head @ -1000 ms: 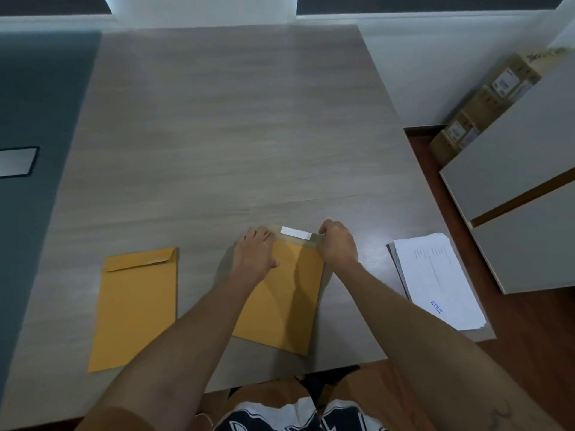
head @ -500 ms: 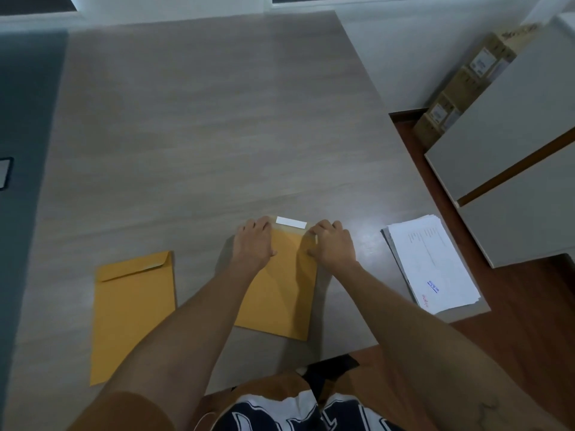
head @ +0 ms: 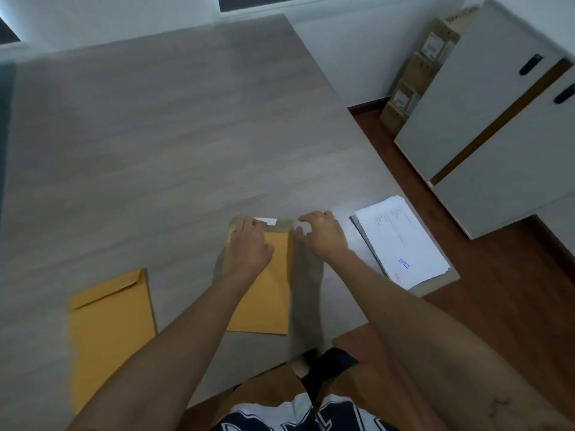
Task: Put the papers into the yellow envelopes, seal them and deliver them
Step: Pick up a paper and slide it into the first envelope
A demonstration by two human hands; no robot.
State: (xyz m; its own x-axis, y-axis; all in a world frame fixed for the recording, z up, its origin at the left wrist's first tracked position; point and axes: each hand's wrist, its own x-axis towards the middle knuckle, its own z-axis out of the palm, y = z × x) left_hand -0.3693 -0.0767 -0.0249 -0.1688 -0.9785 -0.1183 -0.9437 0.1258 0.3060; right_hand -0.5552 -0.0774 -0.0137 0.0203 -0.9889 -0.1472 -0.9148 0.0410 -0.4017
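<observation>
- Head view: left hand (head: 249, 244) presses flat on the middle envelope (head: 264, 290) on the worktop (head: 155, 150); right hand (head: 323, 234) pinches a white strip, apparently peeling the flap's seal.
- Left envelope (head: 112, 331) lies closed; paper stack (head: 401, 241) on the right is unpacked; delivery remains.

Bare forearms, no sleeves; dark navy shorts (head: 298, 415) with large white lettering; a dark shoe (head: 329, 368).

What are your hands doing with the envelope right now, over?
Left hand pressing middle envelope flat. Right hand at flap corner, pinching something white. Paper stack waiting right. Nothing in the way.
</observation>
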